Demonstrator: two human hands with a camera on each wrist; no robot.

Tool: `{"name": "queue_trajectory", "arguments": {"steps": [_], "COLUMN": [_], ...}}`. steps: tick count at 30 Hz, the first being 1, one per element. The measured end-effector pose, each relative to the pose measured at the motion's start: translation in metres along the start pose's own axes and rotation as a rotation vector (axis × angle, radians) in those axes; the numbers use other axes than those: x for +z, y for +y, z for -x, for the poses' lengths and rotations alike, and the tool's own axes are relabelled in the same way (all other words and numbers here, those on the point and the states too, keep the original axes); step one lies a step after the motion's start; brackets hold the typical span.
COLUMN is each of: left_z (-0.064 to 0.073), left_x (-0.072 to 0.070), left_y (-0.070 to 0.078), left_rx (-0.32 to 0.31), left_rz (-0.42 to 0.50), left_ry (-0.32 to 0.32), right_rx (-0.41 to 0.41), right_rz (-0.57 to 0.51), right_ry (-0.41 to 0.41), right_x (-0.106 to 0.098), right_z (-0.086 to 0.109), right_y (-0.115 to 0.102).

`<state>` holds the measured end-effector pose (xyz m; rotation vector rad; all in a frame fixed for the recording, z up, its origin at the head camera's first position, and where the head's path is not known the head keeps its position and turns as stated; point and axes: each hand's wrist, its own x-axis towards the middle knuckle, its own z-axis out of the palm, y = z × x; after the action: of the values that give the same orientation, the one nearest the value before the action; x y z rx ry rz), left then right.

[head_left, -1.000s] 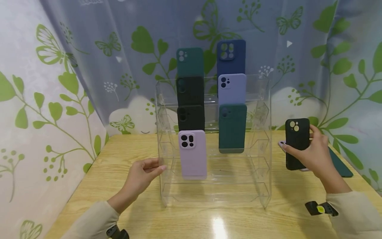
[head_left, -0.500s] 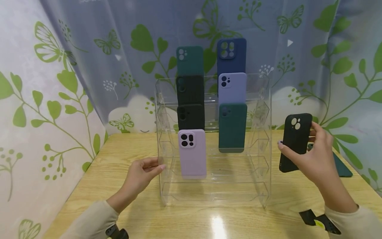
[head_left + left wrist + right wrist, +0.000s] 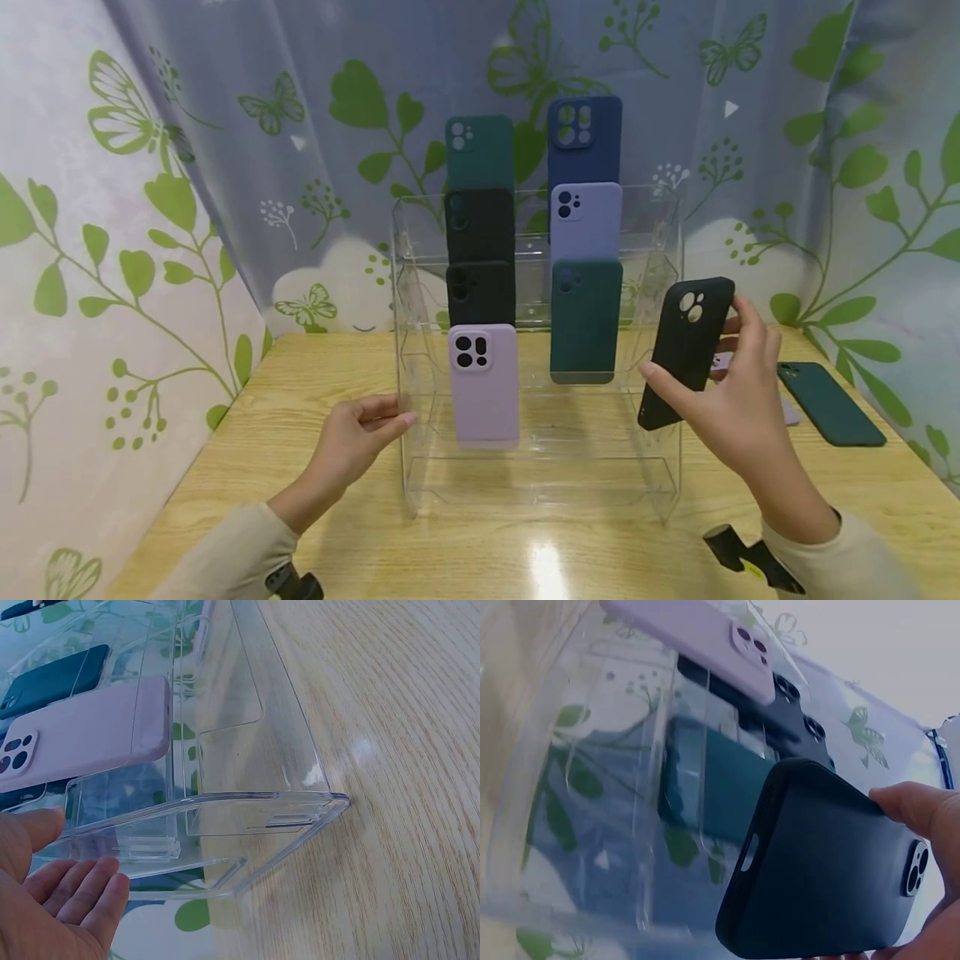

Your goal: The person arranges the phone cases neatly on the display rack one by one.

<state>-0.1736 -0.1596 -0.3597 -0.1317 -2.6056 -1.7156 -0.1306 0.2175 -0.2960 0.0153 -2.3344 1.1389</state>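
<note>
Carrying a single phone case towards its place on a display rack, as judged from the layout. The person's right hand (image 3: 735,408) holds the black case (image 3: 686,354) by its long edges, thumb on one and fingers on the other. The case leans, top to the right, near the right side of the clear rack (image 3: 555,479); whether the two touch cannot be told. The left hand (image 3: 358,440) grips the rack's left side panel (image 3: 300,796) between thumb and fingers, apparently to steady it. The left-hand column (image 3: 482,229) shows four cases, ending below in a pink case (image 3: 486,396); the right-hand column (image 3: 587,221) shows three, ending in a green case (image 3: 587,325), with a vacant tier beneath. On the table (image 3: 450,558), to the right, lie a dark green case (image 3: 832,404) and, partly hidden by the right hand, what appears to be a lilac case (image 3: 790,411). The step in hand is taken to be filling the vacant tier. The next move would then call for shifting the black case leftward, straightening it, and lowering its bottom edge onto the ledge below the green case, level with the pink case, without jarring its neighbour
</note>
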Motion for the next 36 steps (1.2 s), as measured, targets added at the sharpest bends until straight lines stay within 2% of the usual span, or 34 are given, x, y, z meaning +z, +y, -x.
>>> {"name": "queue_trajectory", "arguments": {"steps": [5,11,15,18,28,36], "left_z": [-0.001,0.0,0.0,0.001,0.0,0.001], "left_x": [0.0,0.0,0.0,0.0,-0.001,0.0], "left_y": [0.0,0.001,0.002,0.002,0.002,0.002], "left_rx": [0.006,0.001,-0.005,-0.005,-0.005,-0.008], "left_rz": [-0.001,-0.002,-0.007,-0.007,-0.008,-0.011], "left_ry": [-0.001,0.002,-0.003,-0.007,-0.007,-0.006], "right_rx": [0.008,-0.024,-0.075,-0.116,-0.146,-0.137], "right_rz": [-0.029,-0.026,-0.02,-0.01,0.058,0.122], "right_ry": [0.002,0.097,0.165,0.185,0.219,0.242], "right_x": [0.024,0.057,0.077,0.089,0.118,0.128], "right_z": [0.003,0.006,0.009,0.011,0.023,0.029], "right_y": [-0.008,-0.009,-0.006,-0.003,0.003,0.004]}}
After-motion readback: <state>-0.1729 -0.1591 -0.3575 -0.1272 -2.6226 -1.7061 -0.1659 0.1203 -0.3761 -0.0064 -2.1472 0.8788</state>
